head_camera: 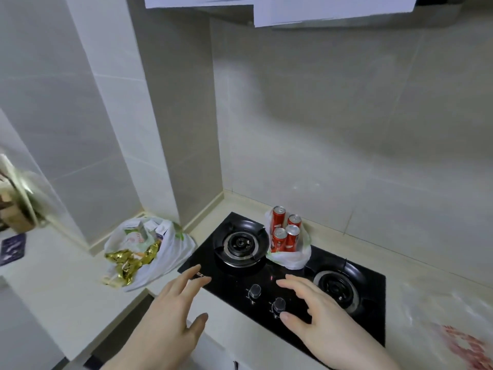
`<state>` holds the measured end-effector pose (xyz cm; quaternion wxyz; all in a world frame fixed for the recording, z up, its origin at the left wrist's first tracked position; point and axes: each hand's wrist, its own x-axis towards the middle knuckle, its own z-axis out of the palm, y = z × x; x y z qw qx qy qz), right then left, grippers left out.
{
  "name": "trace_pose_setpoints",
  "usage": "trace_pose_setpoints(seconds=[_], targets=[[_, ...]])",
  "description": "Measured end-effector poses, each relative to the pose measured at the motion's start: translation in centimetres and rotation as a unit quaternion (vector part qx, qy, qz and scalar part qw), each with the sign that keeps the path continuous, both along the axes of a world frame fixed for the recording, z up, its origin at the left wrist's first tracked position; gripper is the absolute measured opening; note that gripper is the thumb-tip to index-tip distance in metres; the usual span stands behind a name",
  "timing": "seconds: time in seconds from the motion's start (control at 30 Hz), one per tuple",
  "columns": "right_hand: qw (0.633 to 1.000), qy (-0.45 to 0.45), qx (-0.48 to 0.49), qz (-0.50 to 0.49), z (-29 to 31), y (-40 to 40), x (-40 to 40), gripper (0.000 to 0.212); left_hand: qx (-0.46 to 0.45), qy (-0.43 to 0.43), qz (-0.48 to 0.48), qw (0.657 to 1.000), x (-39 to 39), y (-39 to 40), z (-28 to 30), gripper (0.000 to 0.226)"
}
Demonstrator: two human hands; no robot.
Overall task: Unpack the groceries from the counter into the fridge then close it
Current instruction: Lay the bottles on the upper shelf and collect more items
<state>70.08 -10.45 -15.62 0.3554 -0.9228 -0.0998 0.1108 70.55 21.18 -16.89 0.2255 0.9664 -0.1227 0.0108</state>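
Cans (286,231): four, upright in a bag (293,259) on the hob (266,279).
Hands: left hand (170,316) and right hand (317,313) spread, empty.
Tip: grip one can low, lift straight.

place: home kitchen
cooking: black two-burner gas hob (288,279) set into pale counter (66,289), two knobs (254,291) at front
walls: grey tiles (333,129)
overhead: white cabinets (333,9)
groceries: plastic bag (160,252), red cans (286,232)

Cans (286,231) stand in bag (293,259) on stove (240,279).
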Motion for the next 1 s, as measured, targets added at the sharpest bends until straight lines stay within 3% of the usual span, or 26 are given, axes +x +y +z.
trace_pose_setpoints(seconds=[0.4, 0.6, 1.0], targets=[[0.999, 0.006, 0.021, 0.026, -2.5, -2.2, 10.9, 0.057, 0.010, 0.022, 0.038, 0.999, 6.8, -2.5, -1.8, 0.061], [1.000, 0.007, 0.011, -0.026, -3.4, -3.6, 14.7, 0.048, 0.009, 0.057, -0.017, 0.998, 13.5, -5.3, -3.2, 0.063], [0.983, 0.029, -0.067, -0.168, -8.3, -5.1, 24.2, 0.061, 0.033, 0.131, -0.143, 0.981, 30.5, -13.1, -8.2, 0.070]])
